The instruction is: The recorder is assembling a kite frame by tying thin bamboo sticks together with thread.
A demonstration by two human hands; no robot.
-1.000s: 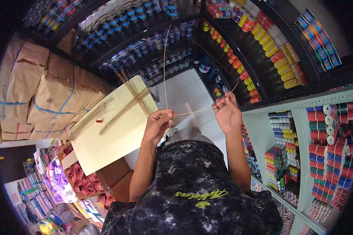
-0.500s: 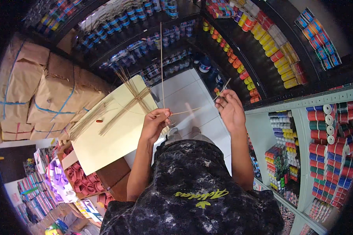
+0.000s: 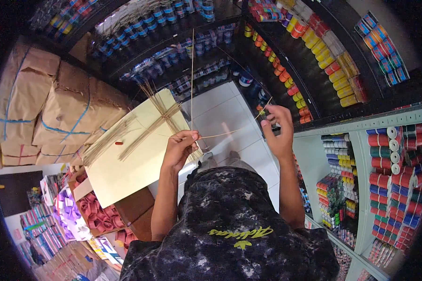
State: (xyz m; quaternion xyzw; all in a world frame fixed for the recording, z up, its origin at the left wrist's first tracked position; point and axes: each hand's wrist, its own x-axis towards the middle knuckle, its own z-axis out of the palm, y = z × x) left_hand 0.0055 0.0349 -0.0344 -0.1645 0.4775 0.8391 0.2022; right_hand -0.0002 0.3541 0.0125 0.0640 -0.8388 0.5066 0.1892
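- The left hand (image 3: 180, 149) is closed, fingers pinched on thin straw-coloured sticks (image 3: 192, 79); one stick stands nearly upright from the pinch, rising well above the hand toward the dark shelves.
- A second thin stick (image 3: 229, 132) runs sideways from the left hand toward the right hand, crossing the gap between them.
- The right hand (image 3: 277, 131) is raised, a little higher than the left and well apart from it; its fingertips (image 3: 266, 122) pinch the far end of that sideways stick, the other fingers loosely curled.
- Just left of the left hand lies a pale yellow sheet (image 3: 126, 171), flat on a stack; a bundle of the same thin sticks (image 3: 136, 129) lies across it, tied near its middle and fanned out at both ends.
- A small red piece (image 3: 119, 143) rests on the sheet beside the bundle; what it is cannot be told.
- Beyond the sheet, further left of the hands, brown paper parcels (image 3: 56, 107) bound with blue string are piled up.
- Below the left forearm stands a box of red ribbon rolls (image 3: 98, 218), with purple ribbon bows (image 3: 70, 210) next to it.
- Under and between the hands shows a white tiled floor (image 3: 229, 112).
- To the right of the right hand, a pale green shelf rack (image 3: 361, 124) holds many coloured ribbon spools (image 3: 394, 154).
- Above both hands, dark shelves (image 3: 276, 56) carry rows of yellow, orange and blue rolls.
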